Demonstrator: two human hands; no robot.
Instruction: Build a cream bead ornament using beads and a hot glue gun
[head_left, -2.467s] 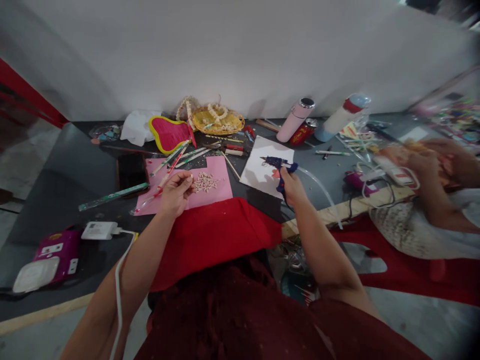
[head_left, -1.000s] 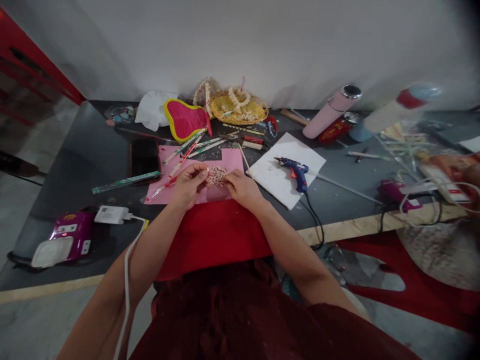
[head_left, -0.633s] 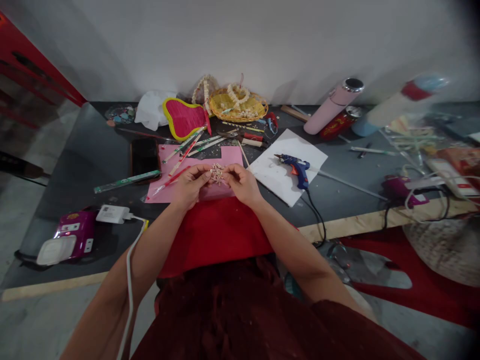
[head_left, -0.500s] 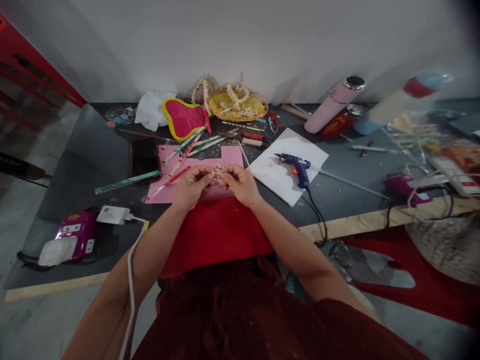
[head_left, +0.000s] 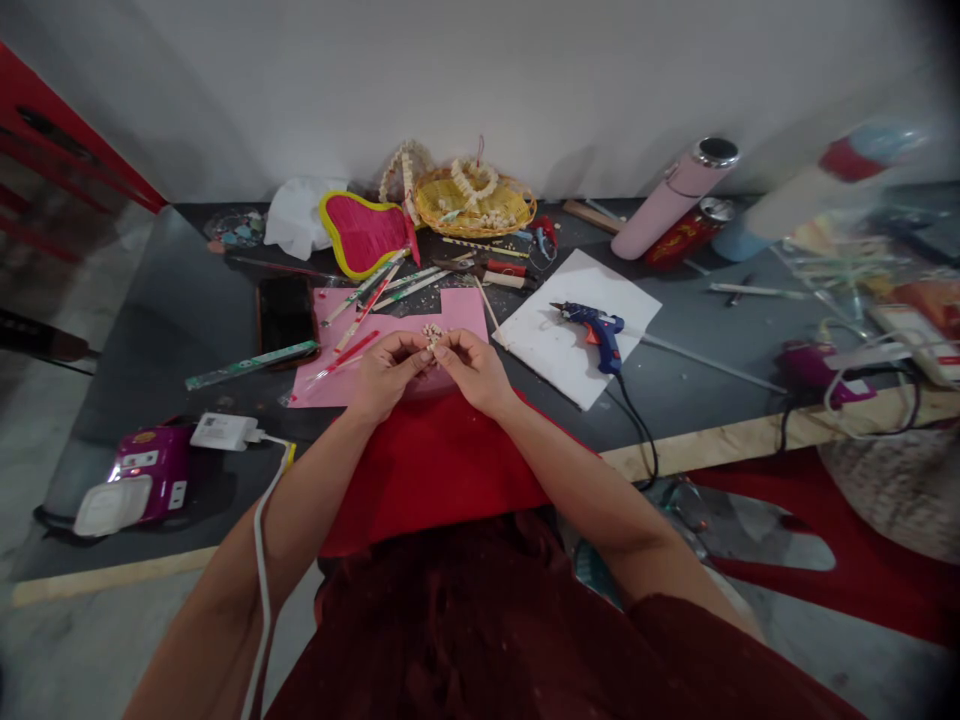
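A small cluster of cream-coloured bead-like pieces [head_left: 433, 336] is pinched between my two hands, just above the pink paper [head_left: 463, 308]. My left hand [head_left: 390, 372] grips its left side with thumb and forefinger. From the right, my right hand [head_left: 474, 368] holds it the same way, the thumb across its lower part. The fingers cover much of the cluster, so its full shape is hidden. Left of my hands, wrapped sticks [head_left: 360, 315] lie over the paper. A blue glue gun [head_left: 600, 333] rests on a white board [head_left: 577, 385] to the right.
Behind are a yellow wicker basket [head_left: 427, 215] with a cream bead loop, a pink-and-yellow panel [head_left: 367, 235] and pliers [head_left: 506, 275]. A phone [head_left: 285, 312] and purple power socket [head_left: 154, 470] sit left. A pink flask [head_left: 667, 205] and red can [head_left: 686, 235] stand right. A white cable [head_left: 261, 560] crosses my left forearm.
My fingers have drawn closer together around the cluster, and my right thumb now covers more of it. The view has shifted slightly; the other things stay in place.
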